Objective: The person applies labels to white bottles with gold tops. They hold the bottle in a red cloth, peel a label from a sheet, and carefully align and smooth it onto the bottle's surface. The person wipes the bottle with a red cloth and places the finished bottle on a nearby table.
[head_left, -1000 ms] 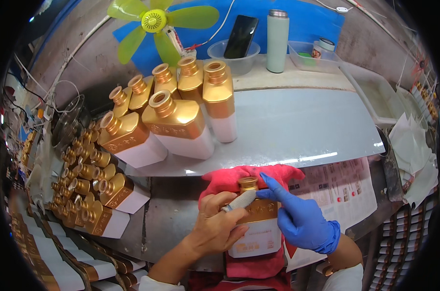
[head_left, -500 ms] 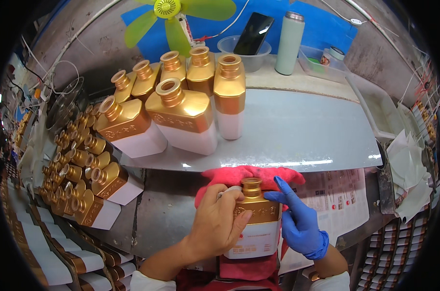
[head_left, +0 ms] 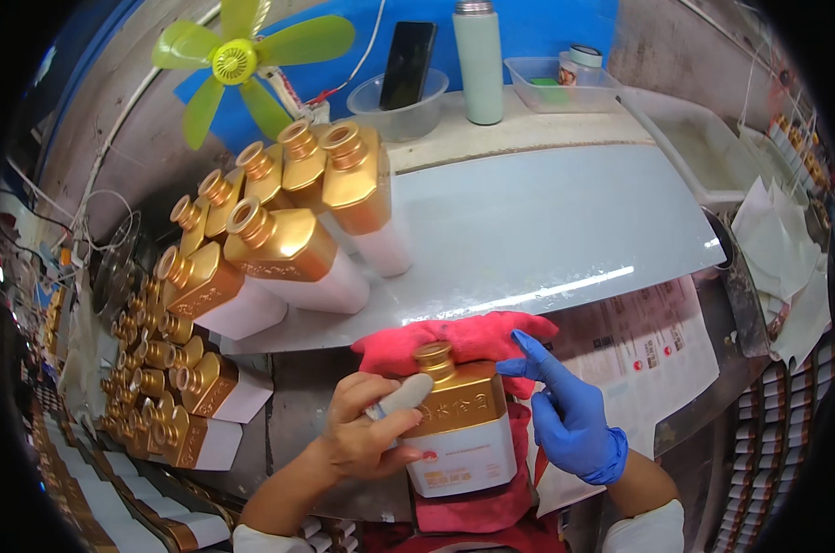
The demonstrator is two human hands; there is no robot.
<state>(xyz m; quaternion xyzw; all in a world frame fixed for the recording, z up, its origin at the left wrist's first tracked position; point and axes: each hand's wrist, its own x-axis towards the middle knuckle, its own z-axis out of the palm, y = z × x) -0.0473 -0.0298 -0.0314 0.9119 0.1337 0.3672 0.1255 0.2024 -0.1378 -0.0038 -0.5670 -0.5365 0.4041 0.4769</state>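
Observation:
A gold-topped white bottle with an open neck stands slightly tilted on a pink-red cloth in front of me. My left hand, bare, is at its left side with fingers curled. A whitish cloth pad is at its fingers, against the bottle's gold shoulder; whether the pad is wrapped on a finger or pinched is hard to tell. My right hand, in a blue glove, grips the bottle's right shoulder and side. Its index finger sticks up, another fingertip rests on the shoulder, and the other fingers are bent.
Several similar bottles stand on a grey board at the left, and many more crowd lower left. Behind are a green fan, a phone in a bowl and a flask. Printed paper lies right.
My view has turned, so the surroundings sit differently. My left hand has shifted left and down on the bottle, baring the whitish pad and more of the gold shoulder. The right hand stays at the shoulder.

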